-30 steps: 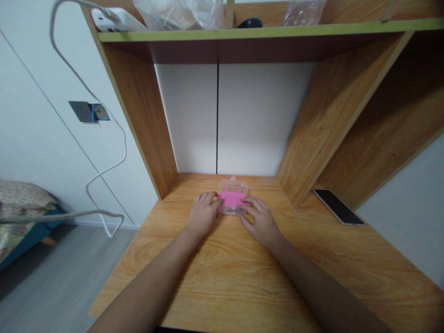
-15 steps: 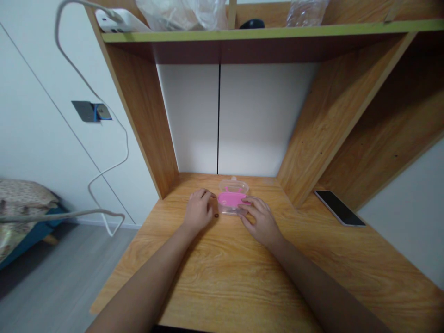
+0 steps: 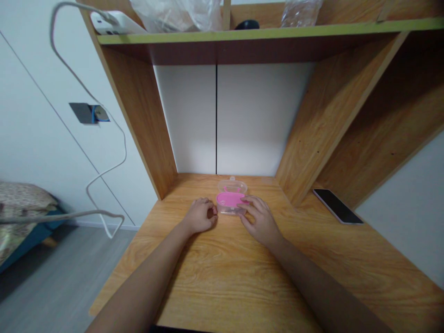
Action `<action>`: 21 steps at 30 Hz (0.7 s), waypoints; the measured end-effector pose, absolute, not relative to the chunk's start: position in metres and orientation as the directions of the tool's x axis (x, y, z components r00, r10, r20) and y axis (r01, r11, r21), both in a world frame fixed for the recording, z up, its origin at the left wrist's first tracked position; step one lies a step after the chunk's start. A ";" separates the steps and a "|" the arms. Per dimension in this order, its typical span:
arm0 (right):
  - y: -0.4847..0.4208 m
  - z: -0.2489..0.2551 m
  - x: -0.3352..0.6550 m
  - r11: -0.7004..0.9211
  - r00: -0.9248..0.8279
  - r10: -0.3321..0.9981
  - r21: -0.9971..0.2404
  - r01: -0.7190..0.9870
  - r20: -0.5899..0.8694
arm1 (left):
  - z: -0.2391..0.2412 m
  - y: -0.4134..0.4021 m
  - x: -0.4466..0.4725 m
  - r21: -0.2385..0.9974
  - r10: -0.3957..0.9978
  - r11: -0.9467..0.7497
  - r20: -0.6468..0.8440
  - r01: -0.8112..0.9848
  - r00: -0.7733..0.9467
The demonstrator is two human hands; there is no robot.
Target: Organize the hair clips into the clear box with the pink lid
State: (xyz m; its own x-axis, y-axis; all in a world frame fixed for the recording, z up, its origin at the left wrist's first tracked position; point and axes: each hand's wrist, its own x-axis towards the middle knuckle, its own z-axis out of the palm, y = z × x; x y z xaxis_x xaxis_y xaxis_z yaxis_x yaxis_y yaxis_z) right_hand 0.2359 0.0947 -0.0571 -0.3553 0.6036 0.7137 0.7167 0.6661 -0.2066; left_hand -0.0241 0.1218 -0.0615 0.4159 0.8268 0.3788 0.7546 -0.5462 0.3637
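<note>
A small clear plastic box (image 3: 227,210) with a pink inner lid (image 3: 230,199) sits at the back of the desk. Its clear outer lid (image 3: 233,186) is tipped open behind it. My right hand (image 3: 260,219) grips the box's right end, fingers over the pink lid and thumb at the front. Just left of the box, my left hand (image 3: 201,216) rests on the desk with thumb and fingertips pinched together. They close over the spot where a small dark ring lay; the ring itself is hidden now.
A phone (image 3: 337,206) lies on the wooden desk (image 3: 222,273) at the right. Overhead runs a shelf (image 3: 263,33) bearing plastic bags (image 3: 176,16) and a white power strip (image 3: 116,23). A white cable (image 3: 123,138) hangs at the left.
My left hand has lowered slightly and its fingers have closed over the small dark ring, which no longer shows. My right hand stays at the box. The view has shifted a little.
</note>
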 end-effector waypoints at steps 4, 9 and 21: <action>0.094 -0.056 0.236 0.672 -0.358 0.597 -0.203 0.712 0.718 | -0.058 0.121 -0.022 0.353 0.811 -0.567 0.396 0.744 0.431; 0.093 -0.055 0.235 0.687 -0.349 0.574 -0.204 0.697 0.741 | -0.051 0.119 -0.020 0.342 0.781 -0.593 0.466 0.729 0.416; 0.087 -0.049 0.234 0.767 -0.393 0.461 -0.134 0.627 0.796 | -0.046 0.100 -0.003 0.152 0.461 -0.840 0.705 0.520 0.539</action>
